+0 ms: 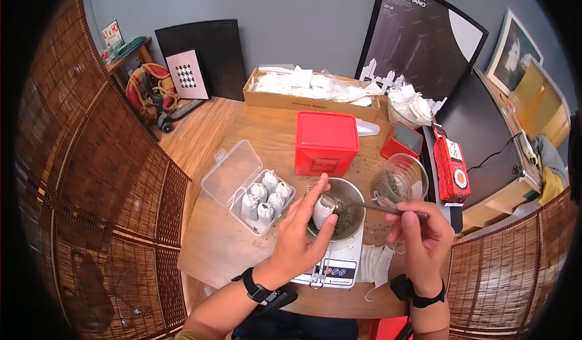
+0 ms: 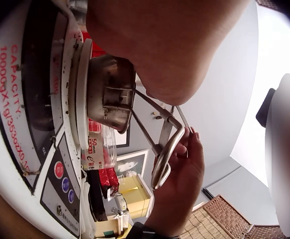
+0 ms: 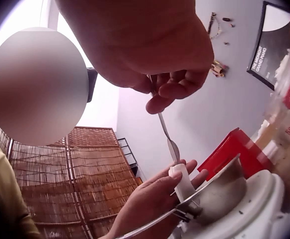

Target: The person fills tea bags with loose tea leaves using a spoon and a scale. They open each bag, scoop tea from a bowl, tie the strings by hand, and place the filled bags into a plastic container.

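The left hand (image 1: 300,234) holds a small white pouch (image 1: 324,214) between thumb and fingers, its mouth up, over a metal pan (image 1: 357,223) of dried green leaves. Pinched by its handle in the right hand (image 1: 424,237) is a metal spoon (image 1: 382,208), whose tip reaches the pouch's mouth. In the right wrist view the spoon (image 3: 168,134) points down to the pouch (image 3: 184,183). The pan stands on a white scale (image 1: 347,266); its folding wire handle (image 2: 167,144) shows in the left wrist view.
Left of the pan, an open clear box (image 1: 260,229) holds several filled pouches. Behind it stands a red tin (image 1: 327,137). At the right are a clear tub (image 1: 415,191), a red packet (image 1: 451,170) and flat empty pouches (image 1: 377,264). A cardboard box (image 1: 291,100) of pouches lies at the back.
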The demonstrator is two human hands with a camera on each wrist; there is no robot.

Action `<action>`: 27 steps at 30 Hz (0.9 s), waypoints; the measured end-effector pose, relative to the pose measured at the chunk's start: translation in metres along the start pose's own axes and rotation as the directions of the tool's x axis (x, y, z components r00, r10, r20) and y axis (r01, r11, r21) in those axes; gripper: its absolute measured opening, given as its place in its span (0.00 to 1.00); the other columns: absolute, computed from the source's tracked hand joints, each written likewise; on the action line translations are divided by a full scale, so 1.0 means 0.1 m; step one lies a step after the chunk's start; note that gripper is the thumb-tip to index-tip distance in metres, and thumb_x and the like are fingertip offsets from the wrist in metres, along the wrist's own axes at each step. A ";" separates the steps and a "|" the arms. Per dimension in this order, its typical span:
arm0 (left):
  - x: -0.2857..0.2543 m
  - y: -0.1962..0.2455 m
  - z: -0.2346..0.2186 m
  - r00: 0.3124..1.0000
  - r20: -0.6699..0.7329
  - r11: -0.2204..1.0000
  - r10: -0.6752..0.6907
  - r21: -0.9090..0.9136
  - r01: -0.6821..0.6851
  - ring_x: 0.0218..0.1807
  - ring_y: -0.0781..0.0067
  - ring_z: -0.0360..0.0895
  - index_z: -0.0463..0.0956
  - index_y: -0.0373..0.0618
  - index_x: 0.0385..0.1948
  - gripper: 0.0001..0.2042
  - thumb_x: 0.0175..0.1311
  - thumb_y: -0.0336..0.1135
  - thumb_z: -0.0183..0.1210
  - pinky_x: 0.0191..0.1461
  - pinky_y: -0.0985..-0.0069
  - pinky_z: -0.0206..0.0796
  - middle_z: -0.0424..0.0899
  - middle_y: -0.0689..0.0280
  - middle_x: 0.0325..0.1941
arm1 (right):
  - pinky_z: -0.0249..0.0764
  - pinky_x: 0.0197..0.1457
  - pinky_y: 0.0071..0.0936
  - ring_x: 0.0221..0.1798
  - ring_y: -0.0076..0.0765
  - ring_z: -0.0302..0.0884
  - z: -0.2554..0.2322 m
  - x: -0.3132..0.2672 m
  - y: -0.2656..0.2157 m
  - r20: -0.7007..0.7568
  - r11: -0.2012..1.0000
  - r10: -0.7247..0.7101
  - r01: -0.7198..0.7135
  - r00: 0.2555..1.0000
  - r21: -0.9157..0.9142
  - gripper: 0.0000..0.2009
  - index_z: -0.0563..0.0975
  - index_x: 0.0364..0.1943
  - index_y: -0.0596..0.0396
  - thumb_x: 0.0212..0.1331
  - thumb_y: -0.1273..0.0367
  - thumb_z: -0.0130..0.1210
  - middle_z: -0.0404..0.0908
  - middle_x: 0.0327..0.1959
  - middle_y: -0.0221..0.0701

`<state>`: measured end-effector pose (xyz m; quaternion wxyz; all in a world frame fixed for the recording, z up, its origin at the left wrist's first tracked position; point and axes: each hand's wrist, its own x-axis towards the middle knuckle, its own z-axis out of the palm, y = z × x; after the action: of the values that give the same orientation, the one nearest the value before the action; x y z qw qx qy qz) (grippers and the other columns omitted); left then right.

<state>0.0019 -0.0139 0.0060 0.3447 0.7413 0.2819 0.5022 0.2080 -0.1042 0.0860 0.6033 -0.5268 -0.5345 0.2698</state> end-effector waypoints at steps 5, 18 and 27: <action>-0.01 -0.02 0.03 1.000 -0.018 1.000 0.010 -0.015 -0.011 0.77 0.51 0.80 0.64 0.31 0.80 0.33 0.74 0.22 0.63 0.79 0.61 0.69 0.74 0.44 0.81 | 0.80 0.34 0.21 0.31 0.24 0.87 -0.02 0.01 0.23 -0.111 0.984 -0.107 0.089 0.988 -0.157 0.08 0.85 0.52 0.66 0.79 0.75 0.60 0.93 0.45 0.41; -0.01 -0.05 0.02 0.999 0.000 0.997 0.055 0.054 -0.055 0.75 0.50 0.81 0.70 0.31 0.76 0.31 0.69 0.19 0.64 0.78 0.60 0.70 0.79 0.43 0.78 | 0.74 0.34 0.18 0.27 0.18 0.81 -0.02 0.08 0.61 -0.051 0.911 0.403 -0.395 0.914 0.120 0.11 0.85 0.52 0.64 0.81 0.68 0.61 0.94 0.40 0.38; -0.01 -0.03 0.01 0.999 -0.019 1.000 0.028 0.010 -0.028 0.75 0.51 0.82 0.72 0.32 0.75 0.31 0.68 0.20 0.67 0.78 0.60 0.71 0.78 0.44 0.78 | 0.70 0.31 0.17 0.25 0.19 0.79 -0.16 0.12 0.74 -0.147 0.889 0.398 -0.341 0.906 0.306 0.11 0.85 0.49 0.60 0.82 0.65 0.58 0.93 0.37 0.35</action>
<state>0.0024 -0.0134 0.0023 0.3314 0.7419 0.2773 0.5127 0.2443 -0.0770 0.0237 0.6594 -0.5557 -0.3163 0.3954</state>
